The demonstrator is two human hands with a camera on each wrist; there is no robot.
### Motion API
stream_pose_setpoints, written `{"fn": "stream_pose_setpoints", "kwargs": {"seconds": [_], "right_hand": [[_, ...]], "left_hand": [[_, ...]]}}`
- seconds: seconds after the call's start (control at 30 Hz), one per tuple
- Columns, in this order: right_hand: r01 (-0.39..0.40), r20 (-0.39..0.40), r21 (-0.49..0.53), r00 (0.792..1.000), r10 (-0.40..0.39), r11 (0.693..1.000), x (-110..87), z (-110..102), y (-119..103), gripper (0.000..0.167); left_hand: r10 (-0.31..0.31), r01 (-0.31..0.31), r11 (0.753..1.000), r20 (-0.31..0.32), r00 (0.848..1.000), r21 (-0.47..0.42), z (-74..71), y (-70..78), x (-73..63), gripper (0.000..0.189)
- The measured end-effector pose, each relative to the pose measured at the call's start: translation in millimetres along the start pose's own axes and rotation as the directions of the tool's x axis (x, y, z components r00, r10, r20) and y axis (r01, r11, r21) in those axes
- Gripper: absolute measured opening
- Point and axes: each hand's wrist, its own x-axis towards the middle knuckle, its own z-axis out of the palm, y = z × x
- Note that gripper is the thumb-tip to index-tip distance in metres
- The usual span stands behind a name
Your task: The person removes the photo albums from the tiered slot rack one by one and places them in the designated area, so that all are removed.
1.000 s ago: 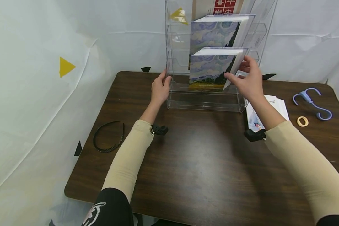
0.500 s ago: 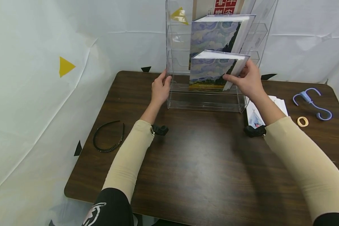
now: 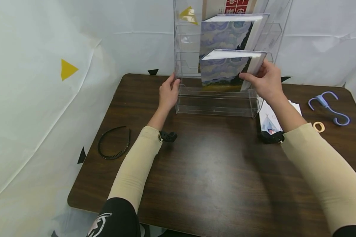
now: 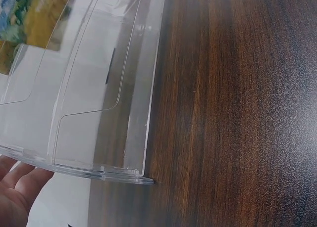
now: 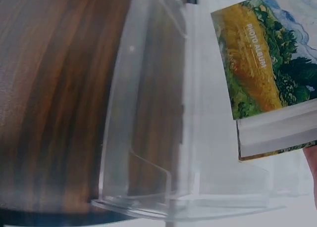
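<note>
My right hand (image 3: 268,81) pinches the right edge of a thick photo album (image 3: 223,74), thumb on its painted landscape cover. The words on that cover show on the album (image 5: 262,59) in the right wrist view. The album tilts slightly within a lower tier of a clear acrylic display rack (image 3: 215,110). My left hand (image 3: 168,95) touches the rack's left side panel; in the left wrist view its fingers (image 4: 32,182) lie against the outside of that panel. A similar album (image 3: 225,33) stands in the tier behind.
Farther up the rack stands a beige book with red squares (image 3: 236,7). White booklets (image 3: 268,120) lie under my right forearm. A blue double hook (image 3: 329,108) and a yellow ring (image 3: 318,127) lie right; a black headband (image 3: 114,143) lies left. White sheeting surrounds the table.
The front album first tipped forward, then rose slightly and shifted right in my right hand, its lower edge now higher. My left hand keeps its place on the rack.
</note>
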Motion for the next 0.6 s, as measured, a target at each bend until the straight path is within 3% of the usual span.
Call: {"fn": "stream_pose_setpoints", "kwargs": {"seconds": [0.13,0.2,0.37,0.43,0.53,0.6], "right_hand": [[0.067,-0.064,0.121,0.996,-0.059,0.990,-4.7,-17.6,-7.8,0.041],[0.084,-0.095,0.221,0.993,-0.064,0.972,-11.4,-29.2,-11.5,0.040],[0.082,-0.154,0.480,0.988,-0.008,0.873,-44.0,-57.6,-20.8,0.036],[0.043,-0.172,0.454,0.984,0.040,0.890,-62.8,-67.8,-21.9,0.037],[-0.086,-0.188,0.283,0.972,0.143,0.955,-95.2,-82.6,-15.6,0.035],[-0.181,-0.182,0.208,0.958,0.220,0.961,-117.4,-91.4,-5.8,0.030]], "left_hand": [[-0.001,0.001,1.000,0.003,1.000,0.003,-1.1,0.1,-0.4,0.045],[-0.003,0.003,1.000,0.008,1.000,0.009,-1.0,0.1,-0.6,0.045],[-0.010,0.009,1.000,0.023,1.000,0.023,-0.2,0.0,-0.7,0.046],[-0.011,0.011,1.000,0.025,1.000,0.022,-0.1,-0.2,-0.6,0.046],[-0.006,0.006,1.000,0.019,1.000,0.014,-0.4,-0.6,-0.6,0.046],[-0.011,0.010,1.000,0.015,1.000,0.012,-1.2,-0.9,-0.5,0.046]]}}
